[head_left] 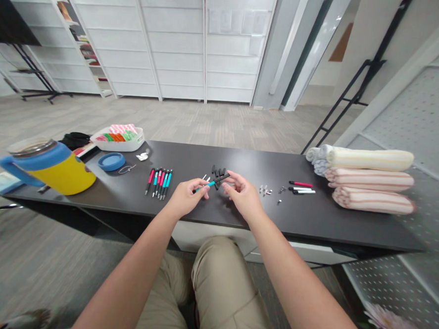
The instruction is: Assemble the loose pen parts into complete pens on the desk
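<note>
closed pinch in my left hand [188,196]: thumb and fingers have the teal barrel of a pen [211,183], which slants up to the right above the middle of the dark table [249,161]. my right hand [243,193] is half curled at the pen's black end, index fingertip right by it; whether thumb and finger are pressing on it, i cannot tell.

just beyond the pen, loose black sleeves [216,170] lie scattered. thin white sticks [204,177] show by my left fingers, partly hidden. to the left, a row of red and teal pens [159,183], side by side, tips toward me. right of my right hand, a scatter of small pale and metallic bits [265,190], too small to make out. farther right, one red stick [300,183] on the far side of two white ones [304,191].

far right, rolled towels [371,178] in a stack. far left, a yellow and blue mug [65,170], a round blue lid [111,162] near it, and a white basket [137,143] beyond the lid.
</note>
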Available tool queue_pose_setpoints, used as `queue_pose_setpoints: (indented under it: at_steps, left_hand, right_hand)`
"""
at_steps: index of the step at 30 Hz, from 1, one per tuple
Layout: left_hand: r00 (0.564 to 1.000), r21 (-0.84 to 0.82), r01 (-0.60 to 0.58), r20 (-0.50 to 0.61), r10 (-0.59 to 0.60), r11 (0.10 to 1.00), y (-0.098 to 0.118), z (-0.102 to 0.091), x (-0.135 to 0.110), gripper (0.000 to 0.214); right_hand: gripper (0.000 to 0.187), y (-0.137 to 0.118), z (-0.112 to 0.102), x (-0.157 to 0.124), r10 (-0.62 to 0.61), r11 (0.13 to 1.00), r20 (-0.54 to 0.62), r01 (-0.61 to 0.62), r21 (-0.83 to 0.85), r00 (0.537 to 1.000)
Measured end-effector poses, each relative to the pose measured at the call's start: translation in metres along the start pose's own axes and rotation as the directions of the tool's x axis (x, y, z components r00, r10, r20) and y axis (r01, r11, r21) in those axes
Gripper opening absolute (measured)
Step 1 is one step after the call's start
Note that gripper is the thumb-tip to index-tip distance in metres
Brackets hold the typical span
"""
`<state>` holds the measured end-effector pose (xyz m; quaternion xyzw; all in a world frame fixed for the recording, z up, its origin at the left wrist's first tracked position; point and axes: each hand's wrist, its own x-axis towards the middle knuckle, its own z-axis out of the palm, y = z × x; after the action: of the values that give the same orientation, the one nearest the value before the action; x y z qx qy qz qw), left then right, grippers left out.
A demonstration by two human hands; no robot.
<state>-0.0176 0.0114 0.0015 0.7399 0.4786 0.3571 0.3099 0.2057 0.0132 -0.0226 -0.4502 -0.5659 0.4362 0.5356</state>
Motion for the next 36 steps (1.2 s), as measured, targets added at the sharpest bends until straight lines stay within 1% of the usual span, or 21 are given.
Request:
queue_pose_setpoints:
  at_steps: [6, 10, 15, 27, 36]
  left_hand:
    - [1.0, -0.009, 0.01, 0.0, -0.01, 1.0, 0.001, 0.0, 0.0, 0.036]
    - [1.0, -0.008, 0.011, -0.004, -0.011, 1.0, 0.0, -0.001, 0.0, 0.036]
    - [1.0, -0.017, 0.006, -0.012, -0.006, 1.0, -0.001, -0.001, -0.001, 0.036]
    - [1.0, -0.01, 0.005, -0.016, -0.005, 1.0, -0.004, 0.0, 0.0, 0.038]
    - [1.0, -0.022, -0.016, -0.025, 0.015, 1.0, -0.008, 0.001, 0.0, 0.038]
  right_hand:
    - [0.072, 0.001, -0.001, 0.0, 0.004, 1.0, 0.087, -0.007, 0.025, 0.996]
    - [0.074, 0.002, -0.001, 0.0, 0.005, 0.999, 0.128, -0.011, 0.043, 0.992]
    - [0.075, 0.0, -0.001, -0.002, 0.018, 0.996, 0.152, -0.03, 0.081, 0.988]
    - [0.085, -0.01, -0.001, -0.005, 0.055, 0.998, 0.198, -0.059, 0.018, 0.979]
    - [0.086, -0.017, -0.003, -0.009, 0.077, 0.997, 0.223, -0.075, -0.015, 0.972]
